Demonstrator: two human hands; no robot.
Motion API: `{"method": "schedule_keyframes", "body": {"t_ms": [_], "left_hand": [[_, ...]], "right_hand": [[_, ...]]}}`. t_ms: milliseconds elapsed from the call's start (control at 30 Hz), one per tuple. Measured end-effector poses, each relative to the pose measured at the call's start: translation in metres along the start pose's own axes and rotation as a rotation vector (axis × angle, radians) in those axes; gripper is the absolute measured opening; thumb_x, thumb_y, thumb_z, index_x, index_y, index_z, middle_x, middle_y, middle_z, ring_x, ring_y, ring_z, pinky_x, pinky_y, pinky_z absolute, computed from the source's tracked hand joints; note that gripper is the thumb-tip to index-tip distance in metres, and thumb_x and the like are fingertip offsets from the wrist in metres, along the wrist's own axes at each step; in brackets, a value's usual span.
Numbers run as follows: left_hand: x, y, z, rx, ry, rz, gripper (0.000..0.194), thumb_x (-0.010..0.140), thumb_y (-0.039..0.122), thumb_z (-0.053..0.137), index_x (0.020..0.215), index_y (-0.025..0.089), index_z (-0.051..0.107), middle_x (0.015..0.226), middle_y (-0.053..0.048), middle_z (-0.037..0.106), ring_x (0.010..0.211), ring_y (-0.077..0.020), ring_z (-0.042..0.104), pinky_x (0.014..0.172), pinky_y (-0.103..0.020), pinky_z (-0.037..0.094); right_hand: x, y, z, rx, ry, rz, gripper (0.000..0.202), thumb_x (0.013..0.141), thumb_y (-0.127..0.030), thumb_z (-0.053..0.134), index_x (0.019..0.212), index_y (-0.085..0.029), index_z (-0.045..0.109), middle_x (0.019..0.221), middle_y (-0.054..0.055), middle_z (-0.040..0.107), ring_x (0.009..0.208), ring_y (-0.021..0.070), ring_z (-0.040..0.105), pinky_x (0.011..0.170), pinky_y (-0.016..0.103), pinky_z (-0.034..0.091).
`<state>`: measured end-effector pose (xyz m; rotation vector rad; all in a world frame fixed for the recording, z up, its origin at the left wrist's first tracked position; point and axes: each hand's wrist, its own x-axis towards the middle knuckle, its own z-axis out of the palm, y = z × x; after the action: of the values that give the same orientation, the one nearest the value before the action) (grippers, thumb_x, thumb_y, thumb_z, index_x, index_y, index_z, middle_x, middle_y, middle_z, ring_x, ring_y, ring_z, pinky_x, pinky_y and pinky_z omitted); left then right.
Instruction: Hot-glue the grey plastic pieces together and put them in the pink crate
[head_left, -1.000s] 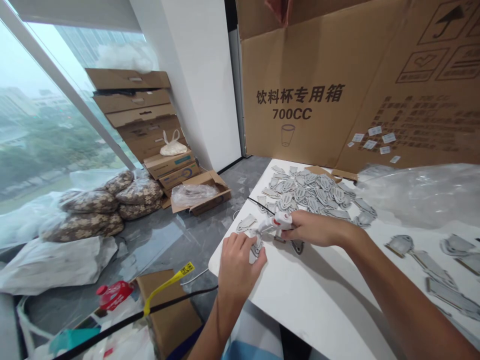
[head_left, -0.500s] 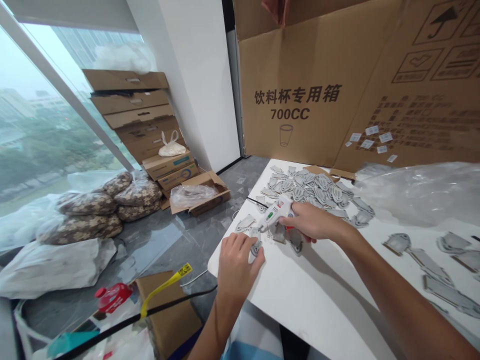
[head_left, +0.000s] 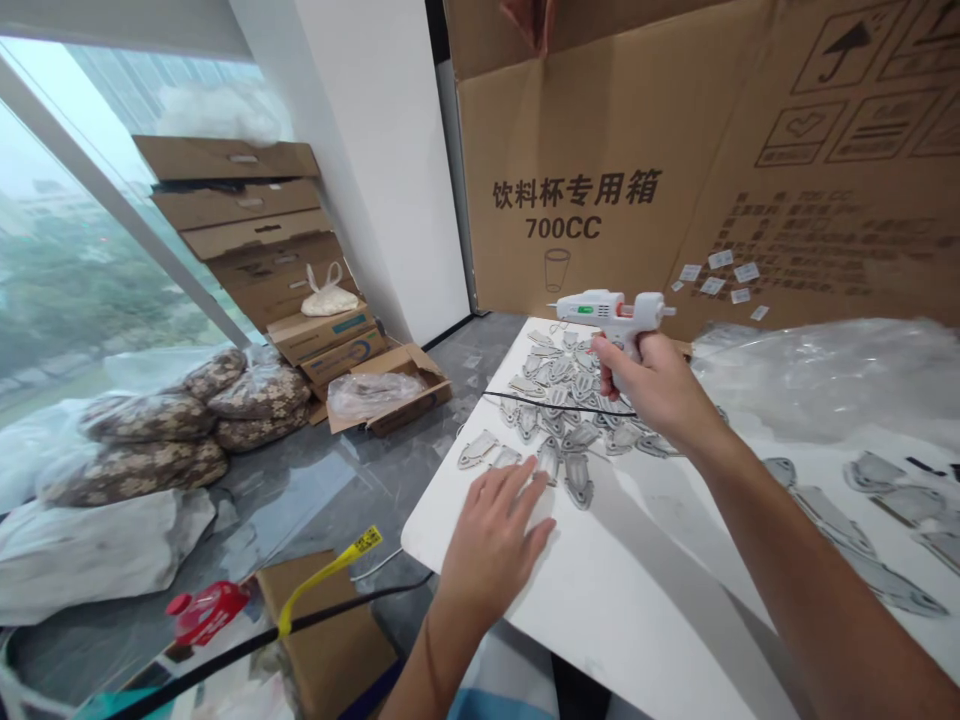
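A white hot glue gun (head_left: 600, 310) is held up over the table by my right hand (head_left: 649, 385), its fingers wrapped round the handle and its nozzle pointing left. My left hand (head_left: 499, 530) rests low over the white table (head_left: 622, 600), fingers spread, with the fingertips at the near side of a grey flat metal-looking piece (head_left: 547, 460); whether they touch it I cannot tell. Another such piece (head_left: 578, 480) lies just to the right. Many alike grey pieces (head_left: 559, 372) are heaped farther back, and a black cord (head_left: 555, 404) runs across them.
A large cardboard box (head_left: 585, 130) stands behind the table, with clear plastic wrap (head_left: 825, 370) at its right. More grey pieces (head_left: 832, 520) lie at the right. On the floor at left are an open carton (head_left: 412, 400), stacked boxes (head_left: 262, 240) and bagged bundles (head_left: 142, 410).
My right hand has lifted the glue gun up and away from the pieces near my left hand. The fingers of my left hand have shifted slightly right and spread out.
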<state>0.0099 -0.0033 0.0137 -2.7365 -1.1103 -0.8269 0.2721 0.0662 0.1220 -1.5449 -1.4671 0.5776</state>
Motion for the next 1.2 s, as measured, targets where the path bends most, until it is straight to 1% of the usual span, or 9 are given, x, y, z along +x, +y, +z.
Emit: {"method": "schedule_keyframes", "body": {"t_ms": [133,200,300,433,567,667,833,1000,1200], "left_hand": [[0.003,0.005,0.001,-0.06,-0.106,0.058,0.032,0.107,0.022,0.065,0.139,0.025,0.064,0.148,-0.006,0.072,0.132,-0.0269,0.066,0.115,-0.049,0.051],[0.002,0.004,0.003,-0.07,-0.085,0.05,0.025,0.106,0.017,0.064,0.13,0.024,0.067,0.13,-0.005,0.077,0.117,-0.0248,0.068,0.104,-0.046,0.054],[0.0,0.003,0.003,-0.059,-0.036,0.04,0.023,0.104,0.012,0.065,0.124,0.023,0.068,0.105,-0.004,0.075,0.099,-0.0223,0.066,0.087,-0.04,0.052],[-0.002,0.003,0.001,-0.084,-0.009,0.08,0.01,0.106,0.017,0.065,0.102,0.023,0.071,0.089,-0.002,0.068,0.088,-0.0194,0.063,0.078,-0.038,0.046],[-0.006,0.006,-0.004,-0.223,-0.054,0.167,0.009,0.105,0.02,0.067,0.097,0.024,0.071,0.085,-0.001,0.068,0.082,-0.017,0.062,0.073,-0.036,0.045],[-0.009,0.005,-0.008,-0.215,-0.069,0.17,0.011,0.102,0.018,0.067,0.093,0.024,0.07,0.082,0.0,0.066,0.077,-0.0165,0.06,0.07,-0.035,0.045],[-0.014,-0.008,-0.013,0.006,-0.059,0.027,0.017,0.098,0.012,0.068,0.086,0.024,0.065,0.078,0.001,0.064,0.072,-0.0166,0.062,0.065,-0.034,0.043],[-0.015,-0.023,-0.019,0.196,-0.006,-0.15,0.015,0.1,0.017,0.072,0.088,0.025,0.067,0.086,0.0,0.071,0.081,-0.0194,0.068,0.071,-0.034,0.047],[-0.016,-0.024,-0.014,0.181,0.077,-0.193,0.016,0.103,0.011,0.067,0.095,0.024,0.07,0.092,0.001,0.077,0.09,-0.0191,0.072,0.075,-0.033,0.053]], "right_hand": [[-0.001,0.001,-0.006,-0.1,-0.154,0.012,0.042,0.103,-0.061,0.058,0.087,-0.022,0.056,0.075,0.003,0.066,0.071,0.0212,0.063,0.072,0.037,0.046],[-0.002,0.001,-0.009,-0.139,-0.249,-0.019,0.039,0.105,-0.06,0.058,0.092,-0.022,0.056,0.079,0.002,0.065,0.073,0.021,0.061,0.071,0.036,0.044],[-0.005,0.003,-0.012,-0.237,-0.369,-0.053,0.041,0.106,-0.061,0.057,0.089,-0.023,0.051,0.085,0.002,0.063,0.075,0.0195,0.055,0.068,0.034,0.039],[-0.009,0.004,-0.011,-0.334,-0.441,-0.055,0.046,0.104,-0.063,0.057,0.085,-0.023,0.042,0.09,0.003,0.059,0.077,0.0196,0.051,0.068,0.034,0.037],[-0.011,0.0,-0.009,-0.348,-0.476,-0.096,0.04,0.105,-0.056,0.055,0.085,-0.023,0.044,0.088,0.004,0.058,0.078,0.0216,0.052,0.07,0.034,0.036],[-0.011,-0.003,-0.009,-0.347,-0.478,-0.093,0.04,0.105,-0.057,0.056,0.086,-0.023,0.047,0.089,0.005,0.062,0.08,0.0228,0.054,0.07,0.034,0.036],[-0.011,-0.004,-0.011,-0.339,-0.502,-0.077,0.038,0.105,-0.055,0.057,0.086,-0.023,0.047,0.09,0.006,0.067,0.082,0.0237,0.059,0.071,0.034,0.038],[-0.011,-0.003,-0.011,-0.369,-0.497,-0.057,0.04,0.105,-0.056,0.054,0.084,-0.024,0.043,0.092,0.006,0.068,0.084,0.0243,0.061,0.072,0.035,0.039],[-0.011,-0.004,-0.011,-0.388,-0.503,-0.082,0.041,0.106,-0.056,0.052,0.083,-0.024,0.042,0.09,0.006,0.066,0.084,0.0243,0.06,0.072,0.035,0.038]]}}
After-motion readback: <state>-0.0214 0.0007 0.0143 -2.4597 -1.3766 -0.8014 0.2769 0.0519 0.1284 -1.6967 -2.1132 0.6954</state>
